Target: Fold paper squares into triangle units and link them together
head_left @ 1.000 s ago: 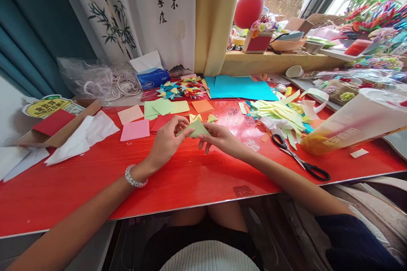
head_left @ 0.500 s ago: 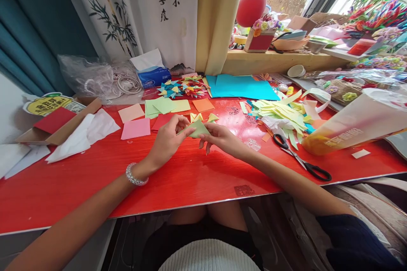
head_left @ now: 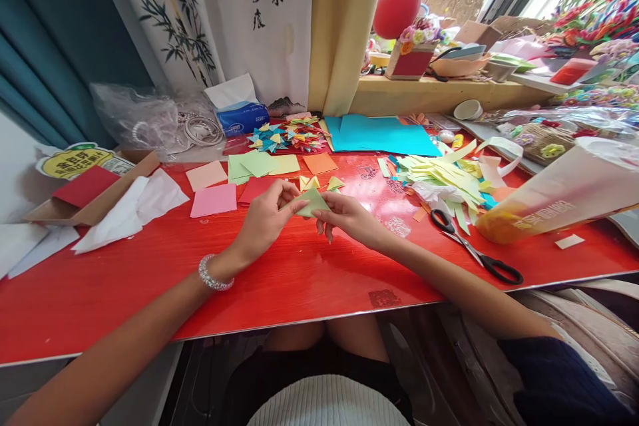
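A folded light-green paper (head_left: pixel 312 202) is held up over the near part of the red tabletop (head_left: pixel 299 286), its side corners covered by the fingertips, with the left hand (head_left: pixel 267 213) and right hand (head_left: pixel 344 216) each in a closed pinch grip on one side; the left hand's curled fingers are partly hidden behind its thumb. Just beyond lie small folded yellow pieces (head_left: pixel 335 183), too small to make out their folds, and a red paper stack (head_left: pixel 254 189) partly covered by the left hand, while at the right a translucent cup (head_left: pixel 554 193) is cut off by the frame edge.
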`<state>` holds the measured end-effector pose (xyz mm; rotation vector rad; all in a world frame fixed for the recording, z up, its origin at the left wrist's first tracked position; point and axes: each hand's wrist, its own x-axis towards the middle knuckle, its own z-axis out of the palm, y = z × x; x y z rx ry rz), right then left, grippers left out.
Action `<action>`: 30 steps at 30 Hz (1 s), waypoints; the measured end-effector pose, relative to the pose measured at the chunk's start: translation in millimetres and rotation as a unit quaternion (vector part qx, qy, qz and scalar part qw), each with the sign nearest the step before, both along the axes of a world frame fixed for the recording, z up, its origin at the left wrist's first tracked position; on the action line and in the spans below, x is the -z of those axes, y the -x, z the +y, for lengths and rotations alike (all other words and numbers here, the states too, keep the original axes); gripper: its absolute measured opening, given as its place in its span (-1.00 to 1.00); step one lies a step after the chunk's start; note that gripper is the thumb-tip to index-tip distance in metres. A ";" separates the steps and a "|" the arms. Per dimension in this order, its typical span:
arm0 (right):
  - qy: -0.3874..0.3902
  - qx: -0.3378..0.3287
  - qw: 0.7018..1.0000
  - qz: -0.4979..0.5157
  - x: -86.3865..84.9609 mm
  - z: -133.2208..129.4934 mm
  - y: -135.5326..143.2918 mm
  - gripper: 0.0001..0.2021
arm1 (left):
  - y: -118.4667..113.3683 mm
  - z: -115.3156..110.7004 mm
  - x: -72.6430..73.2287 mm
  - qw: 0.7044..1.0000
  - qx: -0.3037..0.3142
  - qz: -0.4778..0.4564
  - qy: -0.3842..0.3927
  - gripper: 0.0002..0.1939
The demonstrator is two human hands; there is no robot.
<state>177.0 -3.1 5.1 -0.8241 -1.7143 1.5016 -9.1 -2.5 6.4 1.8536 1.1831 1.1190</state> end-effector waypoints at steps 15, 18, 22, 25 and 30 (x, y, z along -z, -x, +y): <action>0.005 0.006 1.000 0.010 -1.2 -1.3 -0.4 -0.85 | -0.7 -0.5 -0.7 1.000 0.014 -0.012 0.008 -0.73; -0.011 0.012 1.000 -0.004 -0.4 -1.4 -1.1 -0.85 | -1.3 -0.7 -0.5 1.000 0.014 -0.015 0.008 -0.74; -0.032 0.017 0.999 -0.023 -1.1 -1.6 -2.1 -0.83 | -1.4 -1.3 -0.1 1.000 0.010 -0.016 0.007 -0.75; -0.027 0.015 0.999 -0.019 -2.1 -1.5 -2.0 -0.83 | -1.5 -1.3 0.1 1.000 0.009 -0.015 0.005 -0.74; -0.019 0.016 1.000 -0.014 -1.9 -1.3 -0.7 -0.86 | -1.8 -2.1 0.4 1.000 0.012 -0.008 0.004 -0.75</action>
